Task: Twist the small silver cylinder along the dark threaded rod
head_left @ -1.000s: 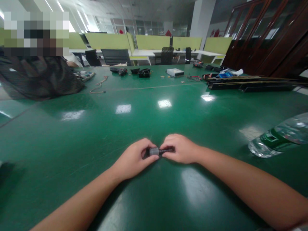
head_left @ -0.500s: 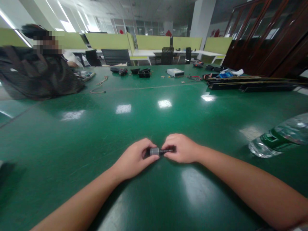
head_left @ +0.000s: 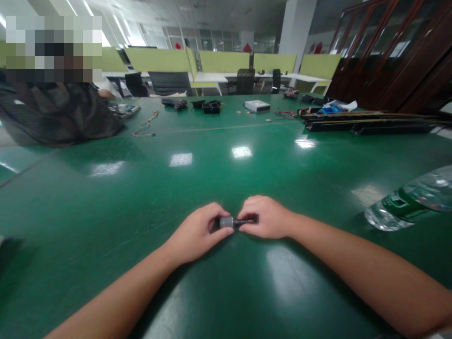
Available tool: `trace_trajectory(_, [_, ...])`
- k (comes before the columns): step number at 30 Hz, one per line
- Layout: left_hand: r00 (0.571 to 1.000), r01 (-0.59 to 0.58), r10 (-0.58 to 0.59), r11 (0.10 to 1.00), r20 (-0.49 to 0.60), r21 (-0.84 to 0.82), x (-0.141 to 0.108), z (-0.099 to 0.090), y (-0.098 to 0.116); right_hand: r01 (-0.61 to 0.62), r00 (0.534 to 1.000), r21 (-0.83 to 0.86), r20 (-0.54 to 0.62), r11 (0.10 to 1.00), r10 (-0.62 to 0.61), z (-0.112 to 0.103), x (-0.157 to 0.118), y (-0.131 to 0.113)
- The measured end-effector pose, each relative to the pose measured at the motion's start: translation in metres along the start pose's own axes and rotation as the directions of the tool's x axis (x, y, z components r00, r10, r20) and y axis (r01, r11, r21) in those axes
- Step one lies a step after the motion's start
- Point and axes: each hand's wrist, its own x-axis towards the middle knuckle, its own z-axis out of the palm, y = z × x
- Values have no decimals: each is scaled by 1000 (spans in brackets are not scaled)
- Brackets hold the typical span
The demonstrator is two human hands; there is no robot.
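Note:
A small cylindrical part, silver-grey with dark ends, lies between the fingers and thumb of my left hand. From its right side a thin dark shaft runs into the grip of my right hand, whose fingers and thumb are closed around it. Both hands rest low over the green tabletop, close together with a narrow gap between the fingertips. The far tip of the shaft is partly hidden in my right palm.
On the right lies a clear plastic bottle. Black strips, a silver box, black parts and a cable lie toward the far edge. A dark bag stands far left, with a person behind it.
The person behind the bag has shifted, and now covers more of the upper left. My hands and the held part have barely moved.

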Motion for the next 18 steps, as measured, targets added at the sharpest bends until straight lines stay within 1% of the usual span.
trace_trajectory(18, [1000,10,-11,1000,-4,-12,1,0,2,12,1000,-21,-8,1000,-12,-1,0,-1])
